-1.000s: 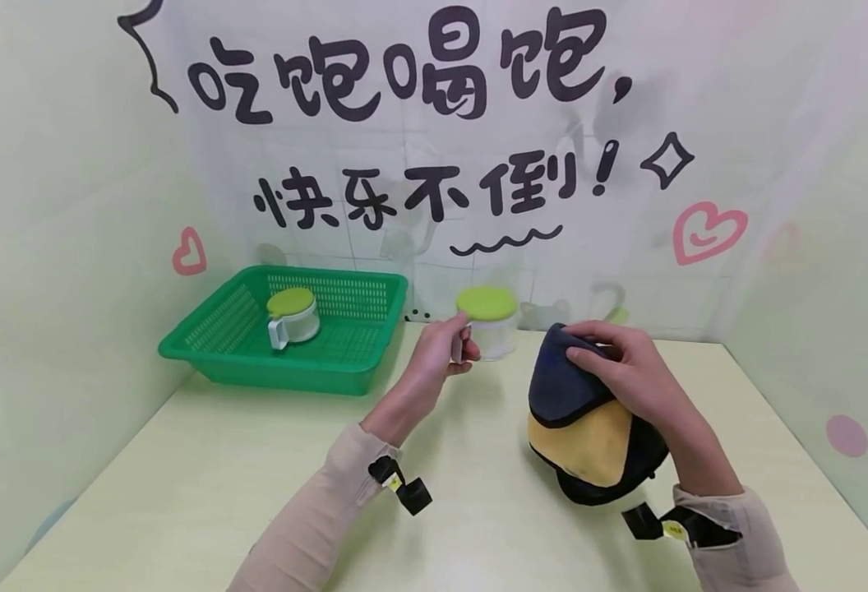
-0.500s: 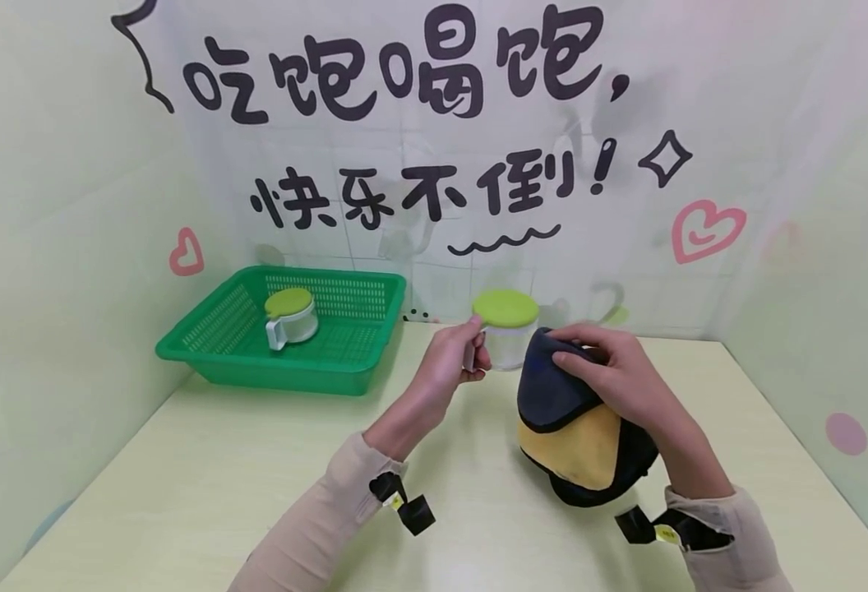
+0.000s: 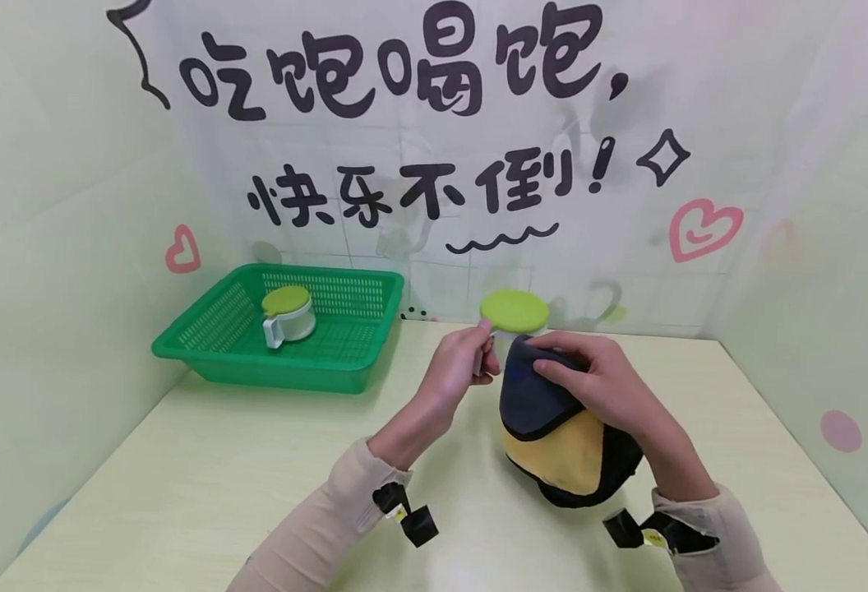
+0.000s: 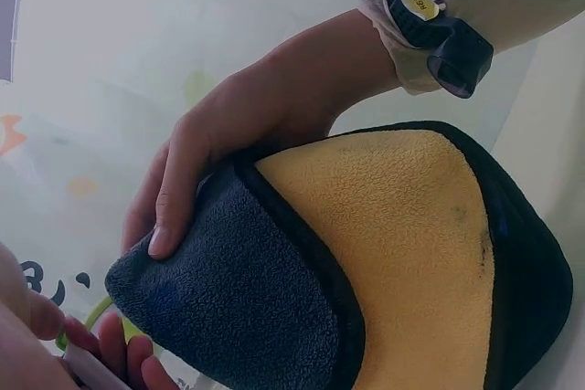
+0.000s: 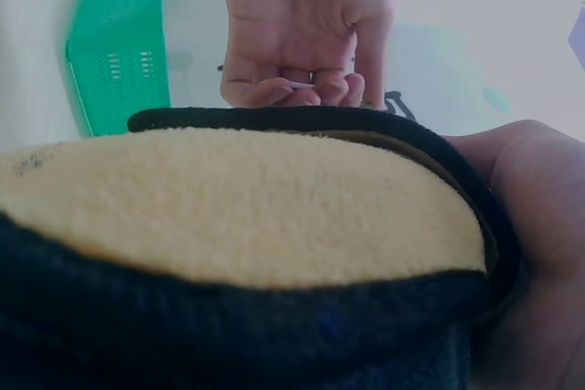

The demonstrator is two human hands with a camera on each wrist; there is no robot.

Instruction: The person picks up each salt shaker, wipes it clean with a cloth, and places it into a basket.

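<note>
In the head view my left hand (image 3: 449, 370) grips the handle of a seasoning jar (image 3: 515, 312) with a lime-green lid and a clear body. My right hand (image 3: 604, 378) pinches a folded cleaning cloth (image 3: 556, 452), navy on one face and yellow on the other, with black edging. The cloth hangs right in front of the jar and hides most of its body. The left wrist view shows the right hand's fingers (image 4: 174, 198) over the cloth's top corner (image 4: 247, 280). From the right wrist, the cloth (image 5: 247, 198) fills the foreground, with the left hand (image 5: 306, 25) beyond it.
A green plastic basket (image 3: 279, 378) stands at the back left of the pale table (image 3: 219, 477). Inside it sits another seasoning jar (image 3: 289, 314) with a green lid. A printed wall sheet (image 3: 419, 271) rises behind the table.
The left hand has brought the jar rightward and a little nearer. The right hand has moved the cloth leftward, so it now overlaps the jar's body in the head view.
</note>
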